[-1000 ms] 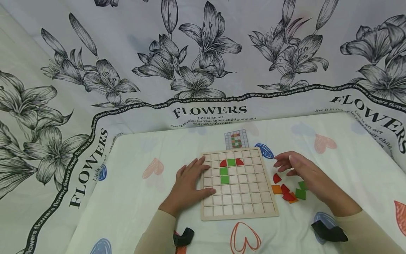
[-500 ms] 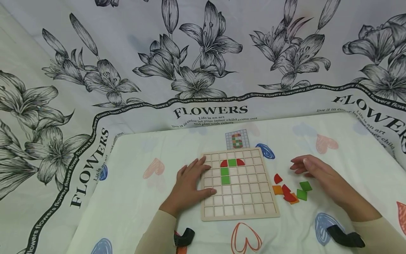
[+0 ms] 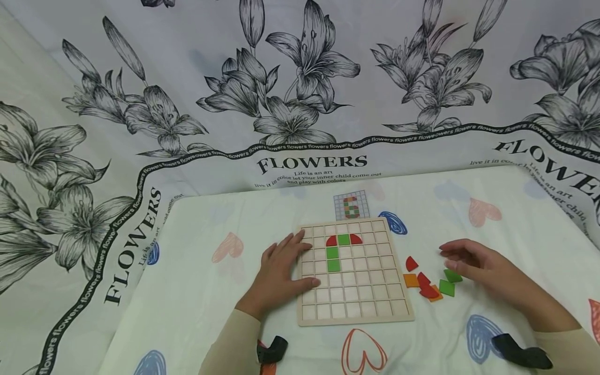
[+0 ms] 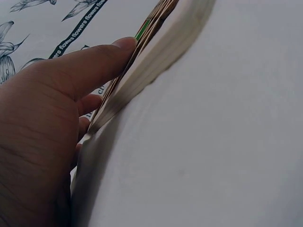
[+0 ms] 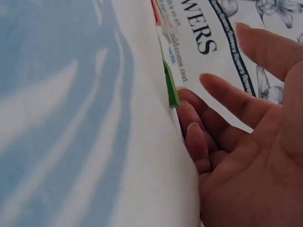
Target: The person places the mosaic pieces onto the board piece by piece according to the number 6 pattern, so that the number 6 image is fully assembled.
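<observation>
A pale wooden grid board [image 3: 370,297] lies in the middle of the head view. Red quarter-circle pieces [image 3: 355,239] and green squares [image 3: 333,265] sit in some of its cells. My left hand [image 3: 277,273] rests on the board's left edge, thumb and fingers spread. To the right of the board is a loose group of pieces: red quarter circles [image 3: 411,263], orange squares [image 3: 411,280] and green squares [image 3: 447,288]. My right hand [image 3: 489,271] hovers beside the loose green squares, fingers loosely bent, thumb apart. The right wrist view shows nothing between its thumb and index finger.
A small printed grid card [image 3: 350,204] with a coloured figure lies behind the board. The white cloth [image 3: 197,291] under everything carries printed hearts. Behind the table hangs a flower-patterned curtain [image 3: 300,109].
My right hand has drawn back to the right and nearer to me, from above the red pieces to beside the green squares. The left hand and the board stay in place.
</observation>
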`<state>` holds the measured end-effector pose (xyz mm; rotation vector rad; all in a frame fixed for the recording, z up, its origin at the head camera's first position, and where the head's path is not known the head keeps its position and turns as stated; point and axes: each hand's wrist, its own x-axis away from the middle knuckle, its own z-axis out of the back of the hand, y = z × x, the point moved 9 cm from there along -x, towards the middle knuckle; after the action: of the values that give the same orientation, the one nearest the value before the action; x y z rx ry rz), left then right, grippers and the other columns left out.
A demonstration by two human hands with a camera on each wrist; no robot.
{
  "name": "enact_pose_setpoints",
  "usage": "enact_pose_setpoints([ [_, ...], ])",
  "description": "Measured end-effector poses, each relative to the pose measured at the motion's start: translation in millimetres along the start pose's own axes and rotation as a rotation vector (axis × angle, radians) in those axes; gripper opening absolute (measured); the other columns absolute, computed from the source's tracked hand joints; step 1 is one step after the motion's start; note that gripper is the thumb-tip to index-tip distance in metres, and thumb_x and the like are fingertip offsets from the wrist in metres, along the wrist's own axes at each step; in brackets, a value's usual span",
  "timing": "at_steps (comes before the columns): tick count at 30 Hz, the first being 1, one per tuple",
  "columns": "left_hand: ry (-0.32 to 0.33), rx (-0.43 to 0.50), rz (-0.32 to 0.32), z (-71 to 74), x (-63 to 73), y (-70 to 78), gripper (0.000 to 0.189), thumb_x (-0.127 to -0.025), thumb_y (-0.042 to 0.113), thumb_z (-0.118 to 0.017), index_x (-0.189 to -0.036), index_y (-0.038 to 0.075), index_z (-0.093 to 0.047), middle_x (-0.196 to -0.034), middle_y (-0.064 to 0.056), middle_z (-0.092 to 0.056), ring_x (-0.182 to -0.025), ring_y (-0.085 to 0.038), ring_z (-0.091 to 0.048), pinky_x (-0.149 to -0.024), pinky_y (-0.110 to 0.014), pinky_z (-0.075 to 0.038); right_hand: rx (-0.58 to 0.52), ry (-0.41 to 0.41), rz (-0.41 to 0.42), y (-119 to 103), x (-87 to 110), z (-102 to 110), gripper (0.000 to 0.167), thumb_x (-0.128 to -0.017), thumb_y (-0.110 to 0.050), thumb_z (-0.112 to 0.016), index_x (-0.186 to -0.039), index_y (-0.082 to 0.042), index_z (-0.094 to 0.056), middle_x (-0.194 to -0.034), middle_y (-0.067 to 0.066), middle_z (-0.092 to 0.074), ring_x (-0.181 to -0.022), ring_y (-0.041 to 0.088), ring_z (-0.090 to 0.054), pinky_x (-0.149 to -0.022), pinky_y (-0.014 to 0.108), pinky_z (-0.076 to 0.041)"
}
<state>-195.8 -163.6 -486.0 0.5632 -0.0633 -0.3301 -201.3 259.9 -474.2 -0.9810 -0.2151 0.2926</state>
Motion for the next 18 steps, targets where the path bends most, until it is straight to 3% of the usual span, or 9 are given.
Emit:
enact_pose_setpoints([
  [8,-0.001,-0.007,0.001,-0.1,-1.1,-0.9,0.083,-0.089,0.069,-0.078,-0.158,0.030,-0.054,-0.177,0.019,-0.020,-0.162,-0.007,-0.012,-0.127,-0.050,-0.006,0.089,0.009,0.032,3.2,3.0,4.5,0.037,-0.098,-0.015,-0.084,-0.132,-0.008,-0.071,-0.127,0.005,-0.071,-0.110,0.003,-0.064,-0.092,0.008,-0.045],
  [18,-0.007,-0.016,0.007,0.1,-0.3,0.4,0.082,-0.090,0.069,-0.077,-0.159,0.030,-0.053,-0.178,0.018,-0.021,-0.162,-0.005,-0.010,-0.127,-0.049,-0.005,0.209,0.010,0.085,-1.1,4.8,0.9,0.027,-0.090,-0.008,-0.089,-0.111,-0.019,-0.076,-0.114,-0.004,-0.068,-0.104,0.005,-0.060,-0.090,0.007,-0.041],
])
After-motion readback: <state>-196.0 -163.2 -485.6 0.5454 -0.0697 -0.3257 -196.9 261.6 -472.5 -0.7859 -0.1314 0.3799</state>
